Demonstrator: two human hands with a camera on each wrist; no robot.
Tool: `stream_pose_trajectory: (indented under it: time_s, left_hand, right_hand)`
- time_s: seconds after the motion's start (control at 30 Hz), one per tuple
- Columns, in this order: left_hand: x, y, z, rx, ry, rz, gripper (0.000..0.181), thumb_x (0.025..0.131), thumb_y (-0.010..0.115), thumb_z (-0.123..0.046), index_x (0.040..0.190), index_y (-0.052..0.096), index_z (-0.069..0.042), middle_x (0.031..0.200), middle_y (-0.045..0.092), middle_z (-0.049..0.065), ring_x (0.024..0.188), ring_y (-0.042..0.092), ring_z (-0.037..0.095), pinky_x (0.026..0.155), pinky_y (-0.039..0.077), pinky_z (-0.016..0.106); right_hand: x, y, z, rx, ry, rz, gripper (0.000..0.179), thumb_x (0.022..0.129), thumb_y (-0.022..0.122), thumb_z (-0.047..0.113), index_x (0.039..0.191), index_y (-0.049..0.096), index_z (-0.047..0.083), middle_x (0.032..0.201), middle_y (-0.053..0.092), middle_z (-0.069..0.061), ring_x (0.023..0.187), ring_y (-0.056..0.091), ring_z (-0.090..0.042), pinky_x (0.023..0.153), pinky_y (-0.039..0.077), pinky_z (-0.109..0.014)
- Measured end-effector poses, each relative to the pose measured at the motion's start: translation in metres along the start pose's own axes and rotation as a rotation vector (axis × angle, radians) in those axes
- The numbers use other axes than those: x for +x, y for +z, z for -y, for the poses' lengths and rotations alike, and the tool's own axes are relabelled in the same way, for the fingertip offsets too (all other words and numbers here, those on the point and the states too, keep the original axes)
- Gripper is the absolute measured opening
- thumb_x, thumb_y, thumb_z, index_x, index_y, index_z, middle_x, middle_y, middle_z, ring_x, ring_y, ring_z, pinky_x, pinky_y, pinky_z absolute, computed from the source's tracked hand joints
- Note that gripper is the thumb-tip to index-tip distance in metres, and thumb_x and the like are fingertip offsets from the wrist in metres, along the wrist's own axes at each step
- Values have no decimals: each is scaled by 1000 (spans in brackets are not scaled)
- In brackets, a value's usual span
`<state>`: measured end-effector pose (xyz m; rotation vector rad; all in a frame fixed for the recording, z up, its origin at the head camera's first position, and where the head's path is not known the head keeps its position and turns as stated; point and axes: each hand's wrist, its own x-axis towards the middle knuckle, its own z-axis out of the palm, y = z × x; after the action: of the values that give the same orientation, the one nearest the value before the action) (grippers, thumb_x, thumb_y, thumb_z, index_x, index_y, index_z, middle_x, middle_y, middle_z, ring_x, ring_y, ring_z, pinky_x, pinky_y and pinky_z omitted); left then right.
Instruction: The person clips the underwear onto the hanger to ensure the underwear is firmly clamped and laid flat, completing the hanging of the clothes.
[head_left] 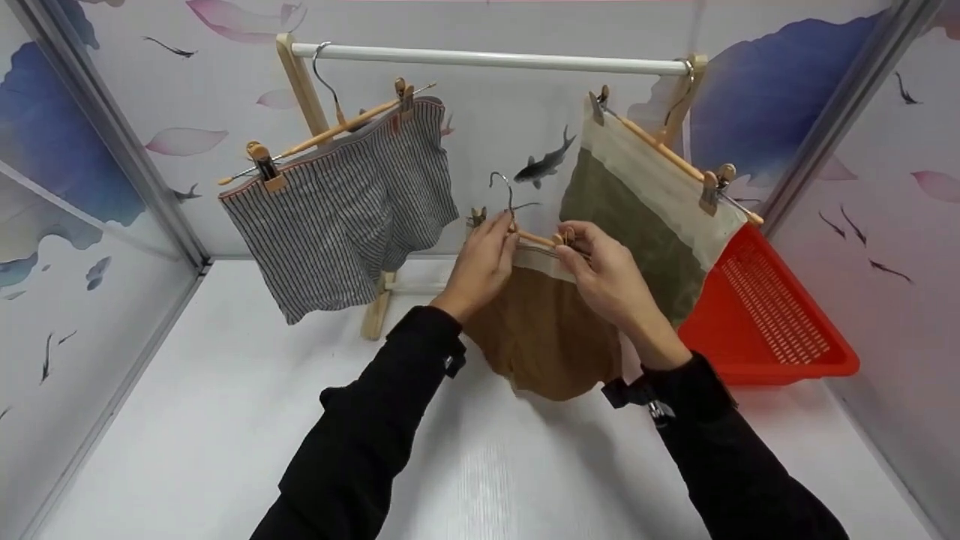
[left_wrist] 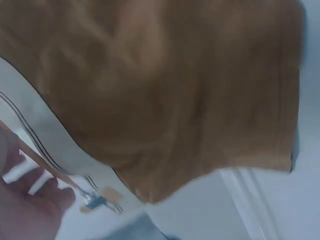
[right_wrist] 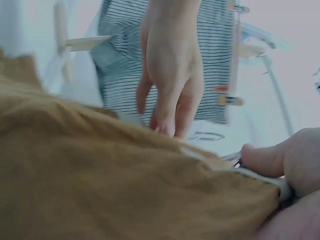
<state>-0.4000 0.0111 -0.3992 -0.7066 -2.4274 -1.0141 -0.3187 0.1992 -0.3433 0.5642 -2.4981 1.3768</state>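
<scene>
Brown shorts (head_left: 555, 330) with a pale waistband hang from a wooden clip hanger (head_left: 534, 238) held in front of the rack. My left hand (head_left: 484, 262) grips the hanger's bar by the base of its metal hook; in the left wrist view its fingers (left_wrist: 35, 190) curl at the bar, and a clip (left_wrist: 97, 200) bites the waistband. My right hand (head_left: 611, 277) pinches the clip (head_left: 566, 236) at the bar's right end, thumb and fingers at the waistband corner. In the right wrist view, brown cloth (right_wrist: 125, 170) covers part of the left hand (right_wrist: 172, 75).
A rack with a white rail (head_left: 487, 56) stands behind. Striped shorts (head_left: 337, 210) hang on its left side, and a green garment with a cream top band (head_left: 645, 210) on its right. A red plastic basket (head_left: 787, 322) stands at the right. Printed panels enclose the white table (head_left: 225, 420).
</scene>
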Motion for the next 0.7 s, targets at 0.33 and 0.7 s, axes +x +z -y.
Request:
stream_pose_trajectory:
  time_s: [0.33,0.7]
  left_hand:
    - [16,-23,-57,-234,-258,-57,55,110,41,-35,151,42,1,155,42,15,143,40,26,116,31,36]
    - [20,-64,-76,-344,-41,-126,48,110,44,-26,149,46,1,158,38,14,147,32,19,117,21,22]
  right_hand:
    - [-14,7,45,-127,-141,-261,35,105,56,8,137,52,-5,131,63,-18,124,60,-21,103,48,-39]
    - [-28,32,88,26,-191,-430,42,103,56,3,143,46,-6,141,58,-14,131,55,-17,106,43,-32]
